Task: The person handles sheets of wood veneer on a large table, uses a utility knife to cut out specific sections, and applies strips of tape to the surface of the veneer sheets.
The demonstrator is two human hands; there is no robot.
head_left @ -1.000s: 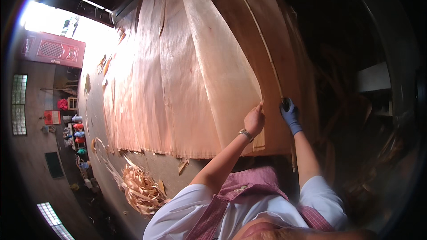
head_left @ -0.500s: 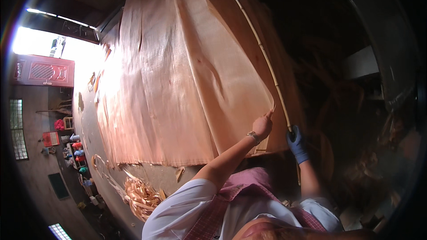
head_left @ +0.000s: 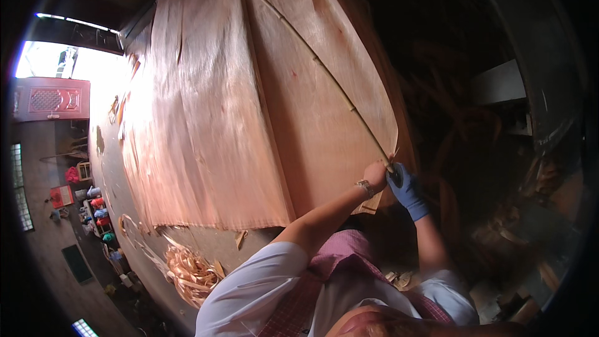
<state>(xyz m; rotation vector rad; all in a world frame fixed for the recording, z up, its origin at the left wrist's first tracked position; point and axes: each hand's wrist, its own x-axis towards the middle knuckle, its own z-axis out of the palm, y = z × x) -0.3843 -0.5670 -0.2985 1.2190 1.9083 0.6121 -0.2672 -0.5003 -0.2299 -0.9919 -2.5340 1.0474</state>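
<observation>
A large stack of thin, pale reddish wood veneer sheets (head_left: 199, 125) spreads out in front of me, with long folds in the top sheet. My left hand (head_left: 375, 176), bare with a watch at the wrist, is closed at the near right edge of the top sheet; its fingertips are partly hidden. Right beside it, my right hand (head_left: 407, 192) in a blue glove grips the near end of a long, thin bamboo pole (head_left: 317, 60). The pole slants away to the far left over the veneer.
A heap of curled veneer strips (head_left: 190, 274) lies on the floor at the lower left. Farther left are a red panelled door (head_left: 53, 98) and shelves with colourful items (head_left: 100, 212). Dim scraps and a pale box-like block (head_left: 499, 84) fill the right side.
The pole has swung left across the veneer, and my gloved right hand has come up beside my left. The top sheet's right part has spread out flatter to the right.
</observation>
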